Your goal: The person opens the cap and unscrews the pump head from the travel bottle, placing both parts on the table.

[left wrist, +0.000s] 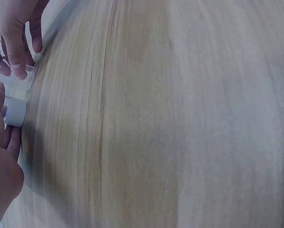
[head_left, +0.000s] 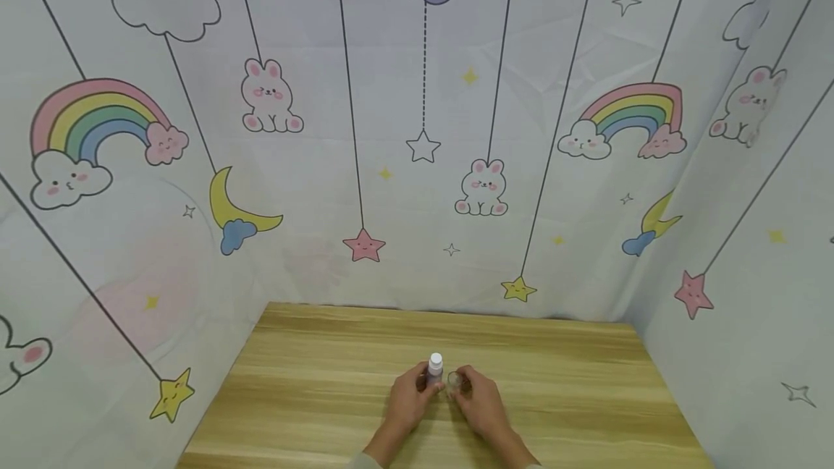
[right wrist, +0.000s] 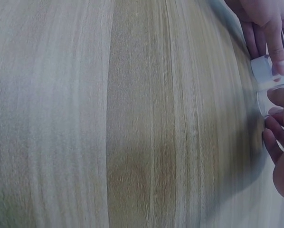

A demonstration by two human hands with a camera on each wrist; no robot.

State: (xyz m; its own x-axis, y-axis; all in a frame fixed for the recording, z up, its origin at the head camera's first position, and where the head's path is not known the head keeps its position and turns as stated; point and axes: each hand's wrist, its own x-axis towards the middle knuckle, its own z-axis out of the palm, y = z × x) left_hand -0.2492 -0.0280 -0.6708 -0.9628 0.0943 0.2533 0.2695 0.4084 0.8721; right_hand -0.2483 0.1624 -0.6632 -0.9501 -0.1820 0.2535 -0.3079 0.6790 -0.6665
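Observation:
My left hand point(head_left: 405, 402) holds a small white bottle point(head_left: 435, 368) upright, its narrower white top showing above the fingers. Just to the right, my right hand point(head_left: 485, 402) grips a clear, see-through cap point(head_left: 454, 380) between thumb and fingers. Bottle and cap are side by side, a small gap apart in the head view. From the left wrist, the bottle's wide white base point(left wrist: 16, 112) shows between thumb and fingers, close to the table. The right wrist view has the clear cap's rim point(right wrist: 262, 102) beside the bottle, partly covered by the fingers.
Both hands work over a wood-grain table point(head_left: 326, 360), near its middle. A pale fabric backdrop point(head_left: 417, 273) printed with rainbows, rabbits, stars and clouds hangs behind the table and along both sides.

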